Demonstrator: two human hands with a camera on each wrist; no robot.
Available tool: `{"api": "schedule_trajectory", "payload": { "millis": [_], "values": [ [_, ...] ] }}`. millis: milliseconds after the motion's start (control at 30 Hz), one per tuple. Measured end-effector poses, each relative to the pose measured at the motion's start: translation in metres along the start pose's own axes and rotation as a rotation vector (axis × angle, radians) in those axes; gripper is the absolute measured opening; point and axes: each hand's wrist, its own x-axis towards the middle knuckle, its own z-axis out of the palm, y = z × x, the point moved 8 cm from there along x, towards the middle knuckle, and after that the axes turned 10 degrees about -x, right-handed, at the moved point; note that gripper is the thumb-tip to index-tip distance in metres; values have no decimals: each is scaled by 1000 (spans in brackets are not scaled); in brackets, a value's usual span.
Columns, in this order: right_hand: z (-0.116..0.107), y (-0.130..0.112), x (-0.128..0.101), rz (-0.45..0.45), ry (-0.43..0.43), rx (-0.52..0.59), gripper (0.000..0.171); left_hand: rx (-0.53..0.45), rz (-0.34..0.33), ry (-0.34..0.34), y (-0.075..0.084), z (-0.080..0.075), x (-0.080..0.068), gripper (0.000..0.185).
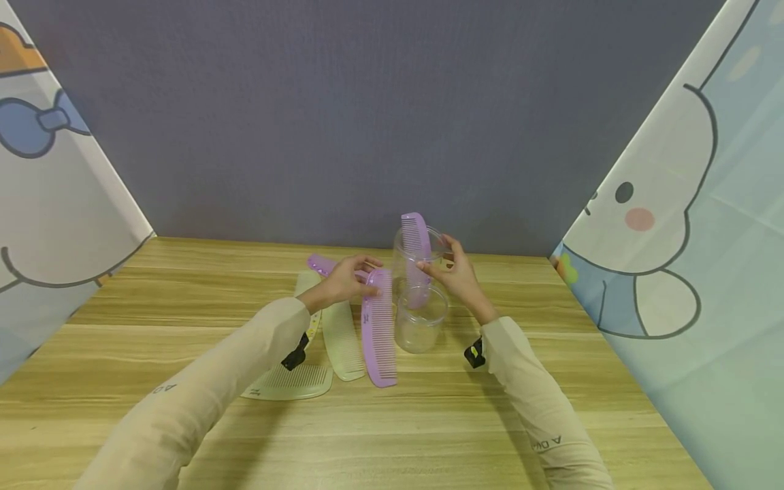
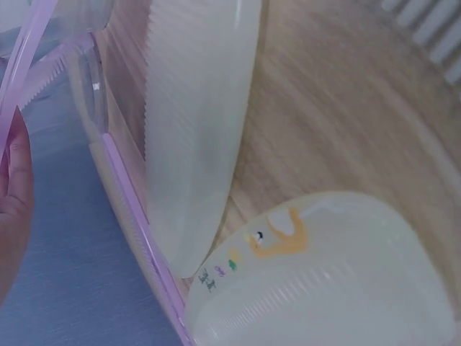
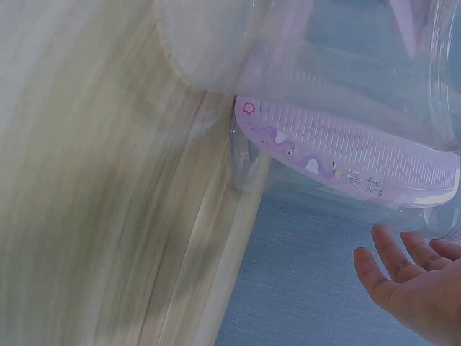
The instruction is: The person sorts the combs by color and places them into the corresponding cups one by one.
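My left hand [image 1: 348, 280] pinches a purple comb [image 1: 378, 333] near its upper end, its teeth facing right. In the left wrist view, fingers [image 2: 18, 169] lie against that comb [image 2: 21, 65]. A tall clear container [image 1: 401, 262] stands to the right, with another purple comb [image 1: 416, 235] upright in it and poking above the rim; its printed spine [image 3: 310, 162] shows in the right wrist view. My right hand [image 1: 456, 275] is beside this container near the rim, fingers extended. Whether they touch the wall, I cannot tell. In front stands a shorter clear cup [image 1: 421, 330].
Pale green combs lie on the wooden table [image 1: 398, 435] left of the containers: one upright in view [image 1: 343, 337], another crosswise [image 1: 290, 382]. A purple comb [image 1: 321, 264] lies behind the left hand, partly hidden. A grey-blue wall [image 1: 392, 122] rises at the table's back edge.
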Motion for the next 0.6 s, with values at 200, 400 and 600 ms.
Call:
{"api": "schedule_trajectory", "payload": {
  "millis": [200, 400, 600],
  "values": [
    [1, 1, 0, 15, -6, 4, 83, -45, -21, -2, 6, -1, -2, 50],
    [1, 2, 0, 12, -7, 4, 83, -101, -3, -20, 13, -5, -2, 47],
    [1, 3, 0, 22, -1, -5, 82, -161, 10, -32, 24, -10, -3, 46]
  ]
}}
